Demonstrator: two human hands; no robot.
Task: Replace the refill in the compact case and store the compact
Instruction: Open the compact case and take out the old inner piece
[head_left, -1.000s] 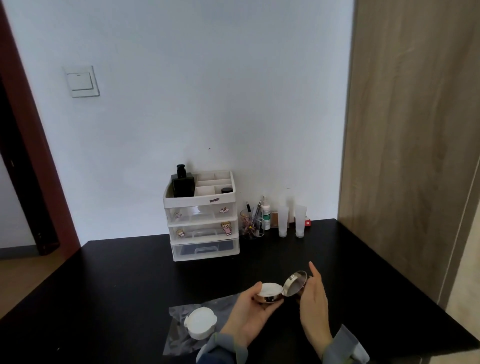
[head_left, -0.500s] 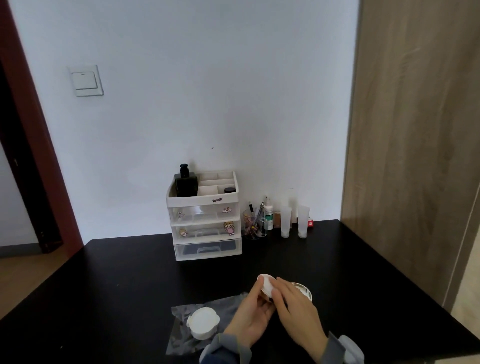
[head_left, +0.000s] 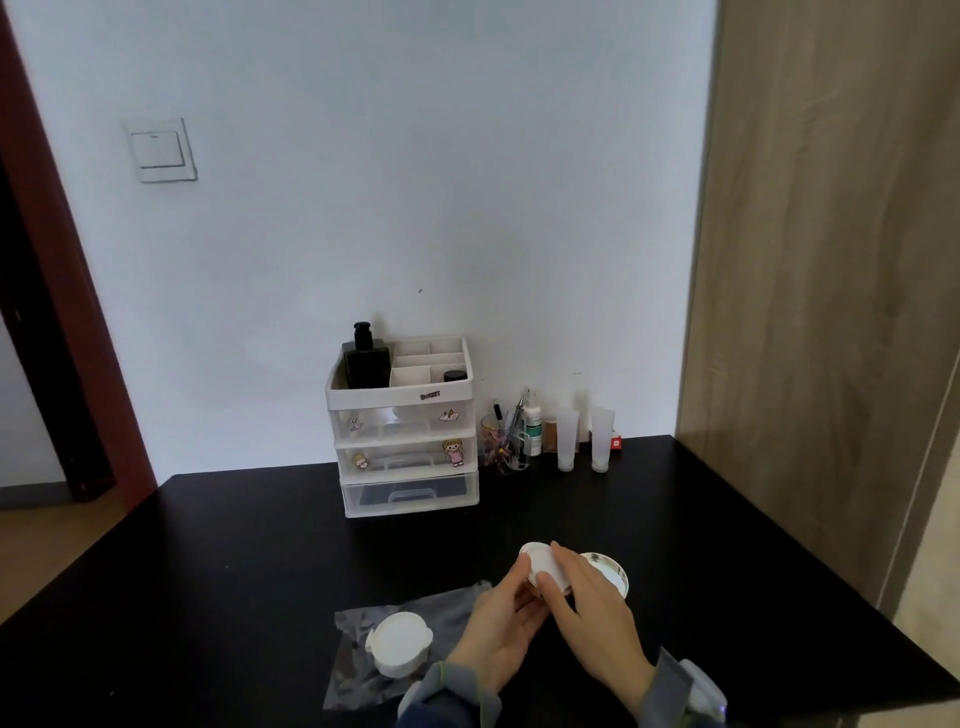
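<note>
both hands meet over black desk (head_left: 208, 571) at 5 o'clock: left hand (head_left: 498, 629) cradles open shiny round compact case (head_left: 608, 569), right hand (head_left: 592, 618) pinches white round refill (head_left: 540, 564) in it. 2nd white round refill pod (head_left: 399, 643) on clear plastic bag (head_left: 353, 670) at 9 o'clock of hands.

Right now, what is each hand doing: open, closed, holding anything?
Left hand: closed on the open compact, holding it from below.
Right hand: fingers pinching the white refill seated in the compact.
</note>
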